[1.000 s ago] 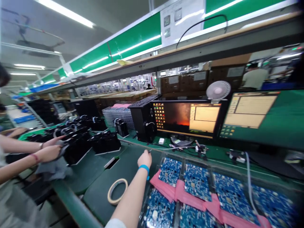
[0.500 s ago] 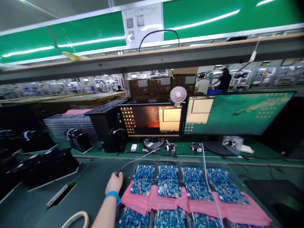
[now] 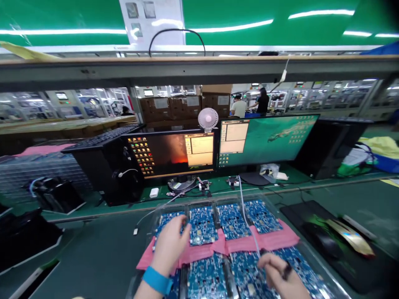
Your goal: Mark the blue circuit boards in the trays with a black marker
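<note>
**Head view: both hands on the circuit boards**

Head view: I am resting my left hand [image 3: 171, 245], fingers loosely spread, on the blue circuit boards [image 3: 202, 226] in their clear tray [image 3: 162, 209] on the table [image 3: 93, 253]. My right hand [image 3: 279, 276] is pinching a small dark piece. No board is lifted out yet.

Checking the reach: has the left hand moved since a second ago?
Yes. The left hand has come off the bare green bench and now lies to the right, on the tray's leftmost blue circuit board.
</note>
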Demonstrator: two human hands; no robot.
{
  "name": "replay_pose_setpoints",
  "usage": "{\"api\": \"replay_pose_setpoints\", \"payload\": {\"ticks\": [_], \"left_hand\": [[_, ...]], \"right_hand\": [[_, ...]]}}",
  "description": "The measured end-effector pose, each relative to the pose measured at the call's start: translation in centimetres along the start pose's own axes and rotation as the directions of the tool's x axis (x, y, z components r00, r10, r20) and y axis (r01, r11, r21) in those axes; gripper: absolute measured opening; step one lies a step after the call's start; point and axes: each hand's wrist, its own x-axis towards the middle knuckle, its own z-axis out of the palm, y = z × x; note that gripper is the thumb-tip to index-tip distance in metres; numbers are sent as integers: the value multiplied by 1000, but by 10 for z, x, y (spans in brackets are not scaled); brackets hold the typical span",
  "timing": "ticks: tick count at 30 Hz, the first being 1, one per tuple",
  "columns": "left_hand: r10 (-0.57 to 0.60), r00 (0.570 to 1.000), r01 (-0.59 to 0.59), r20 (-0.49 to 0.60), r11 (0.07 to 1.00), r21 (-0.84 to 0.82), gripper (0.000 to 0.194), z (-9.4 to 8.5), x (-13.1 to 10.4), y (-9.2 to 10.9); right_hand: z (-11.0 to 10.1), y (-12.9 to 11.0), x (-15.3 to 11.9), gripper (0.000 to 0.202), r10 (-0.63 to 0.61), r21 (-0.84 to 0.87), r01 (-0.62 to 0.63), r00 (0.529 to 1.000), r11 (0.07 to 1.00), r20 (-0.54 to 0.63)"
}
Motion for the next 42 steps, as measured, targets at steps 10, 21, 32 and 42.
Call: {"api": "replay_pose_setpoints", "payload": {"ticks": [10, 21, 32, 42], "left_hand": [[683, 518, -730, 515, 667, -149, 38, 93, -68, 80], [713, 536, -756, 452, 644, -120, 38, 110, -71, 66], [749, 511, -808, 421, 586, -61, 46, 119, -75, 65], [791, 465, -865, 397, 502, 11, 30, 148, -79, 53]], "right_hand": [[-12, 25, -1, 25, 24, -520, -66, 996, 852, -87], [8, 5, 9, 14, 147, -841, -80, 989, 535, -1], [9, 27, 7, 24, 166, -834, -43, 984, 550, 59], [7, 64, 9, 22, 192, -720, -58, 976, 692, 106]]}}
